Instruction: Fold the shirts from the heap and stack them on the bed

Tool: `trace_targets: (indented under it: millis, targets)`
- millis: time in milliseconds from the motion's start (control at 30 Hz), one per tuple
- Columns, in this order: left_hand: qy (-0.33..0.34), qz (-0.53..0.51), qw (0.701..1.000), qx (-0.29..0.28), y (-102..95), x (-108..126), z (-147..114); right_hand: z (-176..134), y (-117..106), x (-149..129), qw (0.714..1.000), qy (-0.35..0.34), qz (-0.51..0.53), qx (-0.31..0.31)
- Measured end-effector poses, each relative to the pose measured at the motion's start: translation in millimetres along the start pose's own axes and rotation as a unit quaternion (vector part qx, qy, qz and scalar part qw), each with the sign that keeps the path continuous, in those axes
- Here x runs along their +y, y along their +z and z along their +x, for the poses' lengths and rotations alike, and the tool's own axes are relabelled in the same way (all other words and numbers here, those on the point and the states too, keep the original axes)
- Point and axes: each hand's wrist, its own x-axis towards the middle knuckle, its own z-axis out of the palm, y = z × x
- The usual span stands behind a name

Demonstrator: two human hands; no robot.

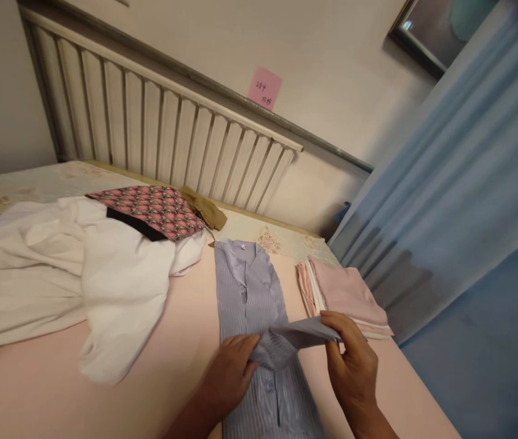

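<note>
A blue-grey striped shirt (pixel 252 289) lies lengthwise on the pink bed sheet, its collar pointing toward the radiator. Its sides look folded in to a narrow strip. My left hand (pixel 229 375) pinches part of the shirt's fabric near the middle of the garment. My right hand (pixel 352 360) grips the end of the same piece, probably a sleeve, between thumb and fingers. That piece is held raised and stretched across the shirt between both hands. The shirt's lower end runs out of view at the bottom.
White garments (pixel 116 286) lie heaped at the left, with a patterned pink-and-black cloth (pixel 153 207) and a brown cloth (pixel 206 208) on top. Folded pink clothes (pixel 348 286) are stacked at the right. A radiator (pixel 162 122) and blue curtain (pixel 423 231) border the bed.
</note>
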Motion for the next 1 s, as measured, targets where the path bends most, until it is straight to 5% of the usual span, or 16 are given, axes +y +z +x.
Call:
trace_targets:
  millis: [367, 700, 833, 1000]
  targets:
    - [-0.028, -0.007, 0.999, 0.021, 2.1, -6.6, -0.1, 48.1, 67.9, 22.2, 0.998, -0.044, 0.019, -0.048]
    - [-0.037, 0.055, 0.998, -0.010, -4.6, -8.3, 2.0, 99.7, 186.0, 41.0, 0.968, 0.019, -0.103, -0.229]
    - [-0.036, 0.077, 0.996, -0.021, -2.0, -14.3, 0.9, 89.2, 218.6, 50.9, 0.958, 0.018, -0.110, -0.265]
    - [-0.036, 0.084, 0.996, -0.002, 0.4, -14.1, 1.0, 47.7, 226.2, 57.2, 0.952, -0.022, -0.083, -0.292]
